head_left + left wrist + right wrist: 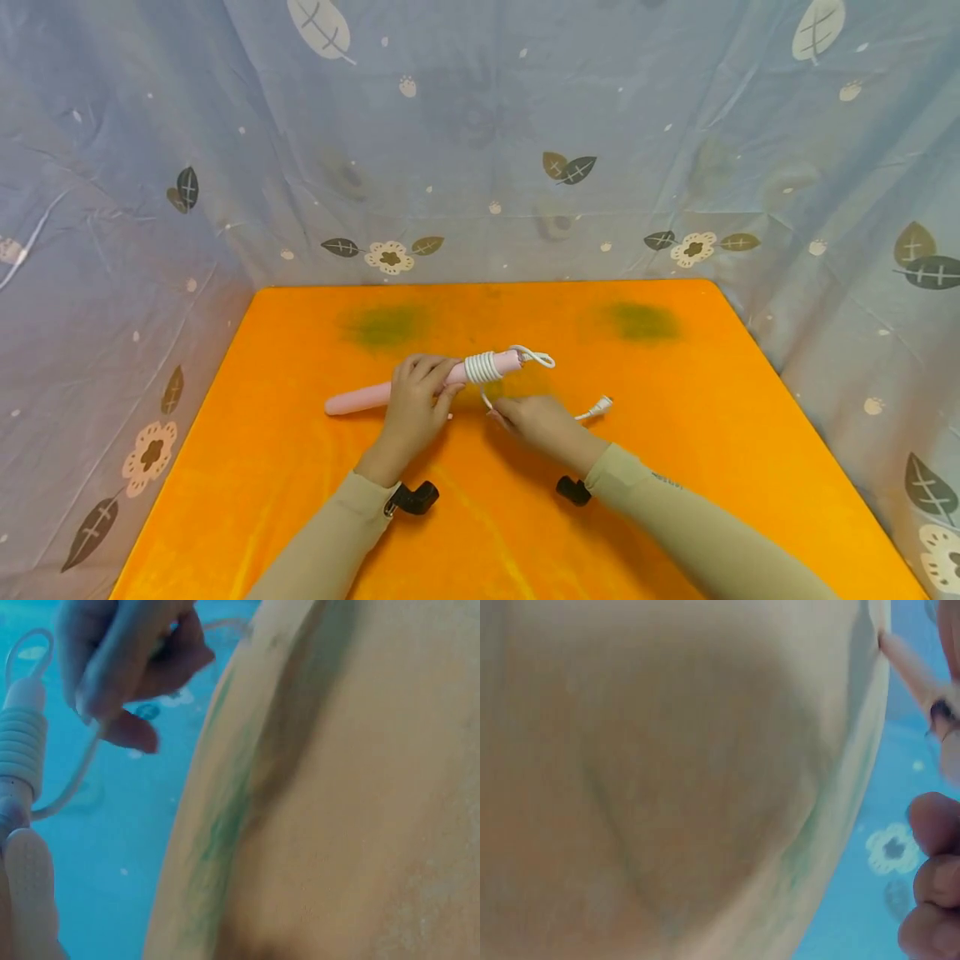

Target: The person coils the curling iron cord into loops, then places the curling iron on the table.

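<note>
My left hand grips a slim pink hair iron around its middle, tilted with its cord end up to the right. Several turns of white cord are wound round the handle near that end, where a loop sticks out. Below the coil, my right hand pinches the cord's loose stretch, also plain in the left wrist view as a cord running from the coil to the fingers. A white plug hangs out beyond the right hand. In the right wrist view, curled fingers show at the edge.
An orange-covered table lies beneath both hands, with two greenish patches near its far edge. Blue-grey patterned curtains stand behind it and at both sides. Black wrist mounts jut from the sleeves.
</note>
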Demonstrator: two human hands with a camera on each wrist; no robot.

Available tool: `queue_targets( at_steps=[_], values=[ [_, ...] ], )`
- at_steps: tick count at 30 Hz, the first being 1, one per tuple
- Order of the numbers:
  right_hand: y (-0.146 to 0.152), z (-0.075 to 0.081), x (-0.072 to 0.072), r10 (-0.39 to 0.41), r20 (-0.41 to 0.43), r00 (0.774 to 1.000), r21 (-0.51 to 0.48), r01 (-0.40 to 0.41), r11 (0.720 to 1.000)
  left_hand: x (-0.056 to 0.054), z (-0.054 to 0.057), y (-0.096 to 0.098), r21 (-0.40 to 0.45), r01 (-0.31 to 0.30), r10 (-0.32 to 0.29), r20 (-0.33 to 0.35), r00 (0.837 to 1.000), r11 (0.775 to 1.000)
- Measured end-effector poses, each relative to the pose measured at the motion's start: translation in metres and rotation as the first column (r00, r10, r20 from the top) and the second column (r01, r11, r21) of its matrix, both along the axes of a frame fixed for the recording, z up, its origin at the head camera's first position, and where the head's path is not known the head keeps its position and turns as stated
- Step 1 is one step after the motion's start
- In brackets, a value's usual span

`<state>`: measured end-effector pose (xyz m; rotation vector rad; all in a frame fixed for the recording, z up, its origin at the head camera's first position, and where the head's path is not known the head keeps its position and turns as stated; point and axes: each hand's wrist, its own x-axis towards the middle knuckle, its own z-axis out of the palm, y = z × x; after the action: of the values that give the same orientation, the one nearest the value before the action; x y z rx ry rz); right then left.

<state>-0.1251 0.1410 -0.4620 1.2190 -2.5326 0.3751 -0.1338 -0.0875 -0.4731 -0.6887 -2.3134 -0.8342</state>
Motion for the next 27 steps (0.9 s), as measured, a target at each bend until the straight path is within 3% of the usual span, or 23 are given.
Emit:
queue_targets(
  at_steps=[4, 10, 14, 20, 27],
  values=[
    [-0.009, 0.005, 0.011, 0.059, -0.105, 0.993, 0.057, -0.054, 0.997, -0.004, -0.004, -0.004, -0.004, -0.038, 0.038, 0.011, 0.999, 0.999],
    [-0.017, 0.023, 0.025, 0.069, -0.101, 0.993, 0.098, -0.059, 0.993, -0.007, -0.009, -0.011, -0.041, -0.06, 0.062, 0.031, 0.998, 0.997],
    [-0.021, 0.035, 0.028, 0.111, -0.143, 0.983, 0.087, -0.1, 0.991, -0.007, -0.011, -0.012, -0.058, -0.053, 0.055, 0.038, 0.998, 0.997],
    [-0.021, 0.052, 0.021, 0.186, -0.237, 0.954, 0.088, -0.169, 0.982, -0.005, -0.016, -0.01, -0.109, -0.017, 0.024, 0.061, 0.998, 0.994],
    [-0.018, 0.079, 0.009, 0.197, -0.287, 0.937, 0.147, -0.161, 0.976, 0.003, -0.024, -0.007, -0.201, 0.053, -0.025, 0.141, 0.99, 0.978]
  ],
)
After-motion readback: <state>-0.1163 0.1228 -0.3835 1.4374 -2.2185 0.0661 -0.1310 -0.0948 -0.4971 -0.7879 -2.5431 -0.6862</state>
